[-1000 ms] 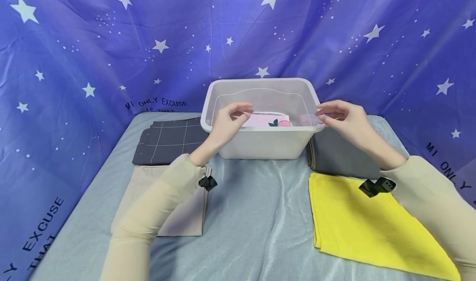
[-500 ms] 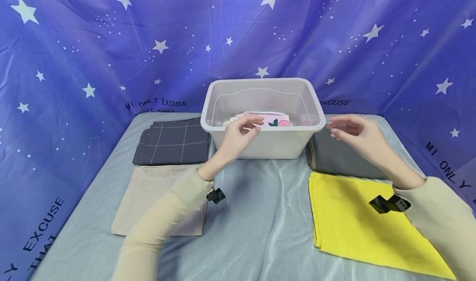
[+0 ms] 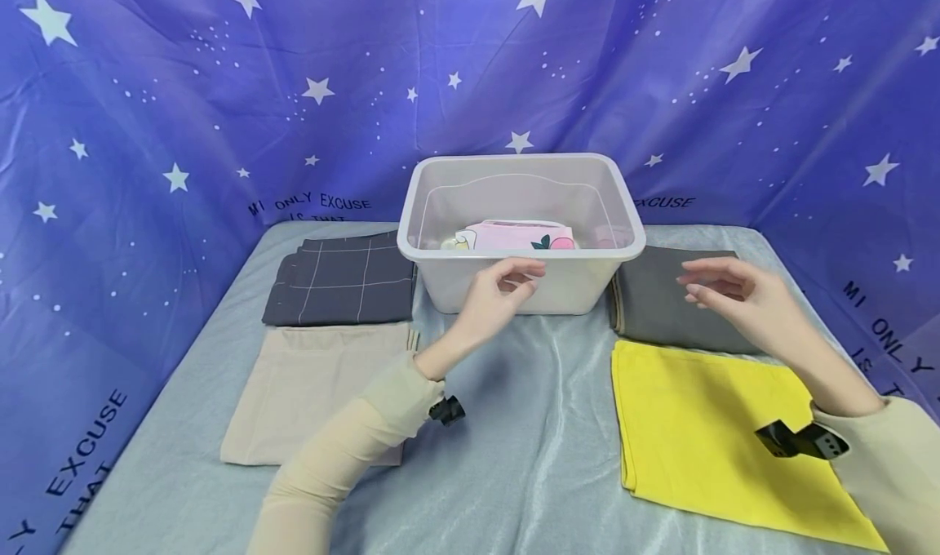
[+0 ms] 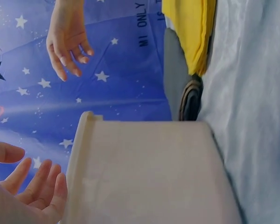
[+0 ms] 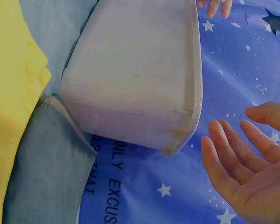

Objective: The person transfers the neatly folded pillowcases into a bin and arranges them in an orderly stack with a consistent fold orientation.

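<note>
A white plastic bin (image 3: 514, 281) stands at the back middle of the table. Inside it lies a folded pink cloth (image 3: 507, 235) with a peach and leaf print. My left hand (image 3: 494, 298) is in front of the bin's near wall, holding nothing, its fingers loosely bent. Over the folded grey cloth (image 3: 649, 302) on the right hovers my right hand (image 3: 745, 298), also holding nothing. In the right wrist view its fingers (image 5: 238, 163) spread apart, off the bin's rim. The left wrist view has the left fingers (image 4: 39, 186) close beside the rim.
A folded yellow cloth (image 3: 705, 441) lies front right. On the left are a dark checked cloth (image 3: 341, 281) and, nearer, a folded beige cloth (image 3: 308, 392). Pale blue velvet (image 3: 507, 457) covers the table. A purple starry curtain (image 3: 411, 41) hangs behind and at both sides.
Both hands have drawn back from above the bin toward the person. The left has shifted rightward and the right has moved further right. The bin and the cloths stay in place.
</note>
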Motion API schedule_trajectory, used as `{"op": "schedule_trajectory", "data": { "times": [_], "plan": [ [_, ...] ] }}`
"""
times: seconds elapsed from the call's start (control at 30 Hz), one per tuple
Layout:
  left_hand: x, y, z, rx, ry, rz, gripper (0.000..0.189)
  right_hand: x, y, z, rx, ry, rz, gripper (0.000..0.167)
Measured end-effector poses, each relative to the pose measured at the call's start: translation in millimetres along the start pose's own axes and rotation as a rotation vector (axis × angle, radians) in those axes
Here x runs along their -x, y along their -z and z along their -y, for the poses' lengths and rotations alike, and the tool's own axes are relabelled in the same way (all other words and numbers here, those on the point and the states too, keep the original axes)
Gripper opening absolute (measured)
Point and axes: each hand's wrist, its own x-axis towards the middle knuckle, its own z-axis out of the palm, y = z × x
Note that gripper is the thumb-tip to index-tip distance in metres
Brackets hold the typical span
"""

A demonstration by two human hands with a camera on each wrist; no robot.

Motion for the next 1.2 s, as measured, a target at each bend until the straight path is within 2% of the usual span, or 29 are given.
{"op": "schedule_trajectory", "data": {
  "times": [0.37, 0.47, 0.57, 0.8, 0.87, 1.1, 1.2],
  "plan": [
    [9.5, -22.2, 10.9, 0.035, 0.007, 0.039, 0.022, 21.9, 5, -15, 0.004, -0.020, 0.009, 0.028],
    [12.4, -28.9, 14.5, 0.039, 0.017, 0.048, 0.022, 29.3, 6, -18, 0.013, -0.056, 0.011, 0.026],
    [15.7, -35.7, 17.6, 0.048, 0.042, 0.059, 0.023, 37.1, 8, -22, 0.016, -0.084, 0.025, 0.027],
    [23.7, -49.0, 23.7, 0.047, 0.113, 0.101, 0.027, 52.1, 15, -34, -0.026, -0.069, 0.079, 0.036],
    [25.6, -52.7, 26.2, 0.041, 0.132, 0.112, 0.028, 55.6, 17, -38, -0.014, -0.069, 0.076, 0.035],
    [32.0, -66.4, 30.6, 0.049, 0.175, 0.150, 0.029, 69.2, 23, -50, 0.091, -0.153, 0.049, 0.028],
    [35.2, -71.8, 31.6, 0.049, 0.191, 0.166, 0.029, 74.4, 26, -56, 0.086, -0.151, 0.056, 0.030]
  ]
}}
